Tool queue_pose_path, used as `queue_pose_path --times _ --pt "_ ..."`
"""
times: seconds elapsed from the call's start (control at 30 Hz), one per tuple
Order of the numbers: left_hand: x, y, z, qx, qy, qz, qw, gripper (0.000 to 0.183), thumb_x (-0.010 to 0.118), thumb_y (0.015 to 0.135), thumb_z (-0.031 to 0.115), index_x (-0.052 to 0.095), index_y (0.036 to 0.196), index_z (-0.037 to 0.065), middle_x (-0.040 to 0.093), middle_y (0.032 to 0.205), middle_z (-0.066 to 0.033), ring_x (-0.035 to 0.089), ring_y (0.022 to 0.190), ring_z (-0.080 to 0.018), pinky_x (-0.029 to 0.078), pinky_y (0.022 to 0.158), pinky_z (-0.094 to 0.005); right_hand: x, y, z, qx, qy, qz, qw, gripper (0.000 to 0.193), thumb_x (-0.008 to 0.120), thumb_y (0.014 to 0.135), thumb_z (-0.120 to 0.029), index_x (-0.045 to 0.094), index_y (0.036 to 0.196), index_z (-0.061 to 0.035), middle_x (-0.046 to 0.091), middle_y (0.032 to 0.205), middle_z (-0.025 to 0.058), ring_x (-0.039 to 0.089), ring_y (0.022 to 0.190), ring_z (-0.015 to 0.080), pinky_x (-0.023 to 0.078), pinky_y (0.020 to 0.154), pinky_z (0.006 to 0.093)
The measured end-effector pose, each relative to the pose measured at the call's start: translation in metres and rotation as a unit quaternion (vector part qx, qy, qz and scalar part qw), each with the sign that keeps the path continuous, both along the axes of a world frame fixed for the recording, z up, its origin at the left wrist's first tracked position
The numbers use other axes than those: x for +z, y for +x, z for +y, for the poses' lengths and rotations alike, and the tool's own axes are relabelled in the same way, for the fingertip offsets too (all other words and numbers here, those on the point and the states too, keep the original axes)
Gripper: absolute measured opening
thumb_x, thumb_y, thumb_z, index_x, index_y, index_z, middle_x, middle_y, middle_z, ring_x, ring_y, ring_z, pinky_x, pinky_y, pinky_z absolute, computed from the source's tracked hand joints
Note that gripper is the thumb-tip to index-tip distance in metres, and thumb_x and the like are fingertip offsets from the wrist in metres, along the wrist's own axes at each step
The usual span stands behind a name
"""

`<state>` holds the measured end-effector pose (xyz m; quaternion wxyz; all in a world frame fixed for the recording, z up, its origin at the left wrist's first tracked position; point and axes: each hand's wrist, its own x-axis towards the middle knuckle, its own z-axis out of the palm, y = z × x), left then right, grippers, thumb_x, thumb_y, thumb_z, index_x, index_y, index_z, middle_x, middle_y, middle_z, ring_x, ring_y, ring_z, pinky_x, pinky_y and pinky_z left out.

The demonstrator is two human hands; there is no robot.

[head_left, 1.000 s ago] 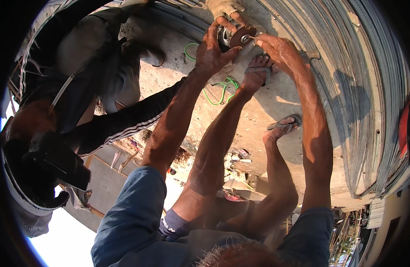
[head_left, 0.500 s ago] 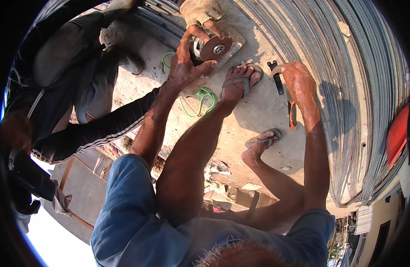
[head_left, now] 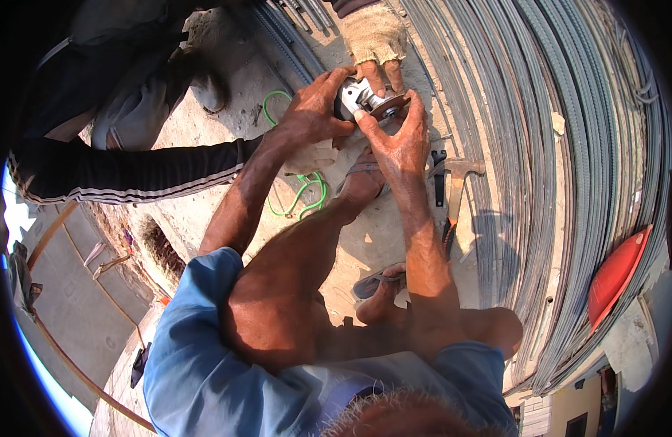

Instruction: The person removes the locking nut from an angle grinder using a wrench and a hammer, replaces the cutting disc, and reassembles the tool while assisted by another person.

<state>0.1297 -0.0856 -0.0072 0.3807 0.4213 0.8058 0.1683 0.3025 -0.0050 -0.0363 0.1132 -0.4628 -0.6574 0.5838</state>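
Observation:
A small angle grinder with a round disc is held low over the concrete ground, in front of my bent knees. My left hand grips its body from the left. My right hand closes over the disc from the right, thumb on its edge. From above, another person's hand in a frayed beige glove also holds the grinder's head. A green cable loops on the ground under my left forearm.
A hammer and a small black wrench lie right of my right wrist. Long rebar bundles fill the right side. A second person in dark striped clothing crouches at left. A red curved object sits far right.
Half a second ago my right hand was down by the hammer and wrench; it has come back up onto the grinder's disc. My left hand has kept its grip.

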Motion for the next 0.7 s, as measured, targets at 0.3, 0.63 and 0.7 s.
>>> queue_pose_path --times 0.3,0.63,0.7 --pt "0.032 0.030 -0.016 0.040 0.116 0.075 0.990 0.088 0.087 0.060 0.015 0.051 0.140 0.012 0.057 0.126 -0.0134 0.064 0.116 -0.0366 0.058 0.092 -0.0452 0.014 0.011 -0.011 -0.066 -0.107 0.289 0.949 0.096 0.082 0.076 -0.012 0.024 0.152 -0.0019 0.041 0.131 0.0193 0.054 0.123 0.0311 0.056 0.102 0.0417" --pt "0.036 0.037 -0.002 0.106 0.241 -0.320 0.910 0.076 0.070 0.087 0.050 0.046 0.146 0.008 0.051 0.146 -0.0161 0.055 0.131 -0.0276 0.047 0.107 -0.0434 0.059 0.032 0.054 -0.033 -0.229 0.291 0.928 0.085 0.076 0.075 -0.034 0.043 0.144 0.0040 0.056 0.115 0.0124 0.058 0.102 0.0193 0.051 0.090 0.0358" --pt "0.018 0.047 -0.001 0.167 0.279 -0.426 0.844 0.075 0.054 0.095 0.058 0.043 0.149 0.007 0.053 0.143 -0.0154 0.053 0.132 -0.0273 0.043 0.110 -0.0462 0.066 0.025 0.056 -0.015 -0.217 0.271 0.938 0.084 0.074 0.075 -0.040 0.046 0.142 0.0046 0.057 0.109 0.0109 0.058 0.091 0.0149 0.050 0.083 0.0309"
